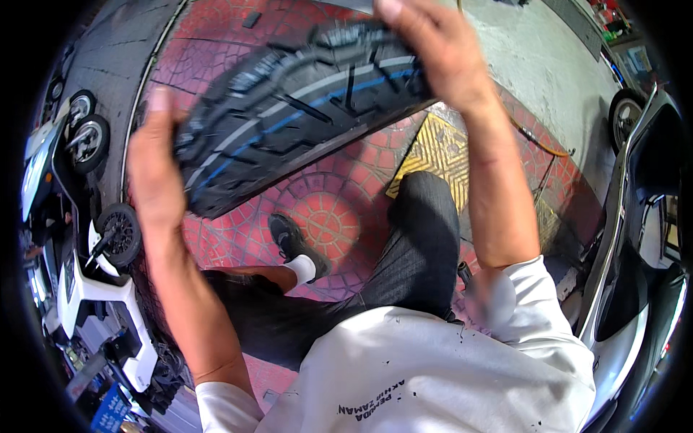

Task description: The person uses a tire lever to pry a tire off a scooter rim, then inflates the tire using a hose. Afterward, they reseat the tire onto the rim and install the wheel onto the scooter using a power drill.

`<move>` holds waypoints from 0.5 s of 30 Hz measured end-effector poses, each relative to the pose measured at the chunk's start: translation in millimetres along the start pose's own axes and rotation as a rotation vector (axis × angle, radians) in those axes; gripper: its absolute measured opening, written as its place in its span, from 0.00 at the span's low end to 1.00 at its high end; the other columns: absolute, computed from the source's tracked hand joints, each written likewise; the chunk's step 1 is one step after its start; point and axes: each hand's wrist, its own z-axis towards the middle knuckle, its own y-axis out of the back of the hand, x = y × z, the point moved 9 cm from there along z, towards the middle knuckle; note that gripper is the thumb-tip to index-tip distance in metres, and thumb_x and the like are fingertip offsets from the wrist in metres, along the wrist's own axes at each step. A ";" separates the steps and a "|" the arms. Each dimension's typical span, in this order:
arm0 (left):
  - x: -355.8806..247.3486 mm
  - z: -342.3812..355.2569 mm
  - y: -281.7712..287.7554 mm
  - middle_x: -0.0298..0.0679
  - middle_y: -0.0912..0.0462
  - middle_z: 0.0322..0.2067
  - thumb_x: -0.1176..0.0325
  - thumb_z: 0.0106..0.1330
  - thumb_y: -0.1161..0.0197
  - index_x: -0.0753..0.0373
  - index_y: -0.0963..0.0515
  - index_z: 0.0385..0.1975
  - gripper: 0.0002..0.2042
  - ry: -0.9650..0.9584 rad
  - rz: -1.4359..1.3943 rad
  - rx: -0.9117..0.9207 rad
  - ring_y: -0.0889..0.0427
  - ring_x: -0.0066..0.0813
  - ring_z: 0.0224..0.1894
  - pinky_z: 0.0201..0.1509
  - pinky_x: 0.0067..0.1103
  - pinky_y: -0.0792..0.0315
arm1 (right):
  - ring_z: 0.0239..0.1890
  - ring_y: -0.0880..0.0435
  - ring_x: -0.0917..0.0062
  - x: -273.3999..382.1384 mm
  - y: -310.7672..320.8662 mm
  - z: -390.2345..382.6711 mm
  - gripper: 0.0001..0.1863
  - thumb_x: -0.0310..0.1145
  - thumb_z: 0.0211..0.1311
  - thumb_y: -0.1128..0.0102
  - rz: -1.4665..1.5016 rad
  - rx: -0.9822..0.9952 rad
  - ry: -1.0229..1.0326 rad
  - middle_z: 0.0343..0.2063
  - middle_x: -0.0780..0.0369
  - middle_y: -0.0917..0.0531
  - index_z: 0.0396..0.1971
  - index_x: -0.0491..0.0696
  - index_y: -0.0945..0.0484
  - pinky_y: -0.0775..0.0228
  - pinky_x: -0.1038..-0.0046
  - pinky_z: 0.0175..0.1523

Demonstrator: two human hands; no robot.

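A black motorcycle tyre (296,108) with a thin blue stripe along its tread is raised in front of me, tilted from lower left to upper right. My left hand (153,169) grips its lower left end, palm against the tread. My right hand (437,47) grips its upper right end from above. Below the tyre I see my dark trousers (415,252) and one black shoe (292,242) on red patterned paving.
Parked scooters with small wheels (119,234) stand at the left. A silver scooter (624,289) stands at the right, with another wheel (624,115) behind it. A yellow tactile paving tile (437,151) and a thin orange hose (538,141) lie on the ground ahead.
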 end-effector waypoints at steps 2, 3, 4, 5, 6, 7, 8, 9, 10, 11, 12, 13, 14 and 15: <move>-0.6 2.9 -19.3 0.36 0.16 0.29 0.43 0.81 0.55 0.65 0.17 0.34 0.30 0.104 -0.363 0.114 0.21 0.23 0.30 0.39 0.23 0.28 | 0.28 0.26 0.81 -11.1 18.1 4.0 0.24 0.53 0.72 0.41 0.064 -0.008 -0.060 0.23 0.66 0.23 0.33 0.43 0.19 0.33 0.74 0.36; 0.6 2.1 -37.1 0.34 0.16 0.27 0.44 0.82 0.56 0.63 0.16 0.31 0.30 0.110 -0.434 0.239 0.22 0.21 0.27 0.36 0.22 0.28 | 0.31 0.29 0.84 -0.6 23.6 4.0 0.24 0.52 0.72 0.40 0.128 0.003 0.095 0.25 0.71 0.25 0.29 0.43 0.21 0.34 0.76 0.39; 25.6 10.3 -48.9 0.39 0.14 0.29 0.46 0.82 0.55 0.65 0.14 0.35 0.29 0.199 -0.319 0.137 0.19 0.28 0.30 0.39 0.27 0.26 | 0.29 0.26 0.80 -40.9 19.6 -2.2 0.25 0.53 0.70 0.40 0.030 -0.048 -0.045 0.23 0.65 0.24 0.30 0.43 0.20 0.32 0.73 0.38; 22.8 10.8 -72.9 0.46 0.14 0.29 0.48 0.81 0.55 0.66 0.14 0.38 0.28 -0.091 0.164 0.074 0.18 0.37 0.31 0.42 0.30 0.25 | 0.27 0.23 0.75 -63.3 7.7 -8.4 0.26 0.55 0.69 0.39 -0.051 -0.063 -0.118 0.22 0.59 0.23 0.31 0.43 0.18 0.30 0.69 0.37; 33.9 7.4 -94.8 0.51 0.15 0.31 0.48 0.81 0.56 0.67 0.14 0.37 0.28 -0.154 0.232 0.182 0.17 0.44 0.34 0.43 0.34 0.26 | 0.26 0.21 0.71 -98.0 5.2 -22.3 0.27 0.57 0.68 0.39 -0.146 -0.068 -0.283 0.20 0.53 0.22 0.32 0.42 0.16 0.28 0.66 0.36; 48.7 3.7 -110.7 0.56 0.15 0.33 0.49 0.80 0.57 0.68 0.15 0.37 0.29 -0.151 0.253 0.261 0.17 0.50 0.37 0.44 0.39 0.27 | 0.27 0.20 0.71 -111.2 8.1 -32.7 0.27 0.56 0.68 0.39 -0.128 -0.030 -0.239 0.21 0.52 0.22 0.33 0.42 0.16 0.28 0.65 0.37; 58.4 3.0 -125.9 0.61 0.16 0.35 0.49 0.80 0.57 0.69 0.15 0.37 0.29 -0.112 0.273 0.254 0.16 0.57 0.41 0.45 0.43 0.28 | 0.28 0.19 0.70 -126.4 31.9 -29.3 0.26 0.56 0.68 0.39 -0.152 -0.109 -0.194 0.22 0.51 0.22 0.33 0.43 0.16 0.28 0.65 0.39; 92.5 -3.2 -113.8 0.61 0.16 0.36 0.49 0.80 0.58 0.69 0.16 0.36 0.30 0.218 0.326 0.243 0.16 0.60 0.43 0.45 0.45 0.28 | 0.30 0.18 0.68 -145.4 19.4 -40.6 0.26 0.55 0.68 0.39 -0.161 -0.048 -0.243 0.23 0.51 0.21 0.34 0.43 0.16 0.27 0.64 0.40; 82.1 -16.1 -128.4 0.62 0.18 0.33 0.46 0.80 0.58 0.70 0.16 0.33 0.32 0.067 0.402 0.186 0.17 0.61 0.41 0.44 0.44 0.29 | 0.31 0.17 0.66 -160.2 6.5 -55.6 0.25 0.54 0.68 0.39 -0.158 -0.002 -0.286 0.24 0.51 0.20 0.35 0.43 0.15 0.27 0.64 0.41; 69.6 -9.9 -134.8 0.62 0.18 0.33 0.45 0.79 0.57 0.70 0.17 0.33 0.32 -0.020 0.350 0.172 0.17 0.61 0.41 0.44 0.43 0.29 | 0.35 0.17 0.60 -177.0 11.1 -51.0 0.24 0.54 0.68 0.40 -0.101 0.015 -0.353 0.27 0.50 0.18 0.35 0.44 0.16 0.26 0.62 0.46; 62.1 -4.5 -149.0 0.62 0.19 0.33 0.44 0.79 0.55 0.69 0.17 0.32 0.31 -0.078 0.331 0.155 0.17 0.61 0.40 0.44 0.43 0.29 | 0.38 0.17 0.58 -159.3 23.9 -41.0 0.24 0.54 0.68 0.40 -0.149 -0.100 -0.067 0.30 0.49 0.18 0.36 0.44 0.16 0.27 0.61 0.49; 41.5 3.8 -151.2 0.63 0.20 0.33 0.46 0.79 0.54 0.69 0.18 0.30 0.30 -0.182 0.178 0.098 0.19 0.62 0.39 0.44 0.44 0.30 | 0.41 0.17 0.55 -146.6 35.3 -31.3 0.23 0.53 0.69 0.41 -0.174 -0.185 0.099 0.32 0.48 0.17 0.36 0.44 0.16 0.28 0.61 0.52; 35.3 3.2 -159.6 0.64 0.20 0.33 0.47 0.79 0.53 0.69 0.19 0.30 0.28 -0.207 0.103 0.135 0.21 0.65 0.39 0.43 0.45 0.31 | 0.43 0.17 0.54 -175.3 36.3 -25.2 0.24 0.54 0.69 0.42 -0.062 -0.134 -0.188 0.34 0.47 0.17 0.37 0.45 0.17 0.28 0.60 0.54; 30.2 6.6 -166.9 0.64 0.21 0.34 0.49 0.79 0.52 0.69 0.20 0.31 0.27 -0.230 0.198 0.130 0.22 0.67 0.39 0.43 0.46 0.32 | 0.43 0.16 0.54 -183.1 31.3 -19.8 0.25 0.55 0.69 0.42 -0.160 -0.036 -0.308 0.35 0.47 0.17 0.38 0.45 0.17 0.27 0.60 0.53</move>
